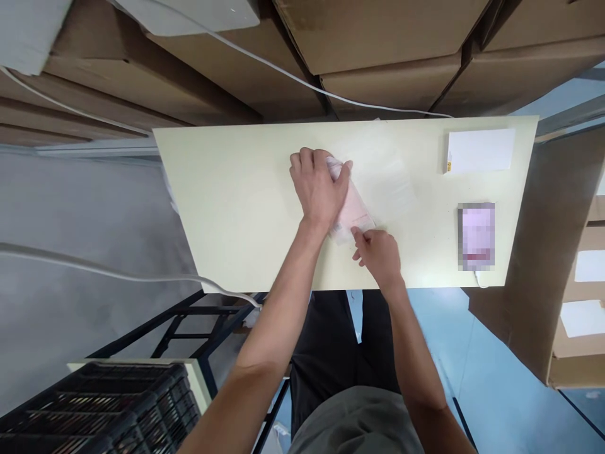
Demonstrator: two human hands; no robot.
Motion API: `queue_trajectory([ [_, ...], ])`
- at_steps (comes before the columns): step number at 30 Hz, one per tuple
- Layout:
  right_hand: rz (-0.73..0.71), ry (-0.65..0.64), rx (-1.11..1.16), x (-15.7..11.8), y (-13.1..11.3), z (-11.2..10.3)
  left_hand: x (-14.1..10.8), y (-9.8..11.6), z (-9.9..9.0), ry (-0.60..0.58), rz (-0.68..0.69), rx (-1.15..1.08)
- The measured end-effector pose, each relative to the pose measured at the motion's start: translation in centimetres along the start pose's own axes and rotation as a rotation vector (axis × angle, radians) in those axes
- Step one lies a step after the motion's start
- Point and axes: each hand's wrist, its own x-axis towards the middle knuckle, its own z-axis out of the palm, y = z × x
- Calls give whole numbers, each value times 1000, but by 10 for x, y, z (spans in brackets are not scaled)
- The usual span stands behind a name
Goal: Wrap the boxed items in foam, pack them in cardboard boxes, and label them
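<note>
- Holds pink packet (353, 205) slantwise on cream table (227, 189), near its middle, presumably for easy reach with 2 hands.
- Spans packet's upper part with left hand (317, 189), gripping it, thumb on 1 side and fingers on other, likely to steady it.
- Curls right hand (382, 253) at packet's lower corner; can't tell whether pinching or just touching.
- Has white box (482, 150) and pixelated purple item (477, 233) well apart at right end, seemingly out of the way.

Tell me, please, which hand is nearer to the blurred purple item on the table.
Right. The right hand is left of the blurred purple item, at the near end of the pinkish packet; the left hand is farther left, on the packet.
</note>
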Motion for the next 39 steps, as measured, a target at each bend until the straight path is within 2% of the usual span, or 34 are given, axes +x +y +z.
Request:
queue_trajectory([
  [2, -53, 202, -65, 1, 5, -15, -4, 2, -5, 13, 14, -15],
  [5, -134, 612, -120, 19, 17, -37, -13, 5, -14, 38, 65, -50],
  [6, -153, 693, -128, 29, 22, -42, -17, 6, -16, 31, 82, -67],
  [8, -199, 756, -130, 49, 32, -46, -27, 7, -17, -16, 103, -103],
  [11, -293, 740, -124, 66, 38, -45, -42, 10, -16, -87, 104, -144],
  [13, -369, 749, -125, 61, 34, -44, -49, 16, -22, -100, 87, -185],
  [16, -538, 722, -115, 34, 14, -40, -55, 31, -42, -129, -10, -329],
  [19, -710, 599, -142, 3, -12, -26, -57, 43, -64, -180, -163, -510],
  [21, -761, 493, -183, -10, -24, -10, -56, 43, -73, -198, -246, -576],
  [23, -753, 385, -218, -15, -31, 5, -57, 34, -75, -186, -323, -553],
  [26, -708, 280, -227, -13, -29, 17, -61, 14, -69, -124, -371, -351],
  [29, -663, 320, -199, -1, -23, 15, -72, 1, -62, -49, -322, -159],
  [31, -614, 382, -196, 11, -19, 11, -79, -2, -60, -14, -322, -131],
  [35, -530, 437, -237, 37, -16, 18, -85, -1, -57, 7, -472, -243],
  [39, -468, 500, -220, 47, -15, 34, -84, -4, -54, 56, -651, -552],
])
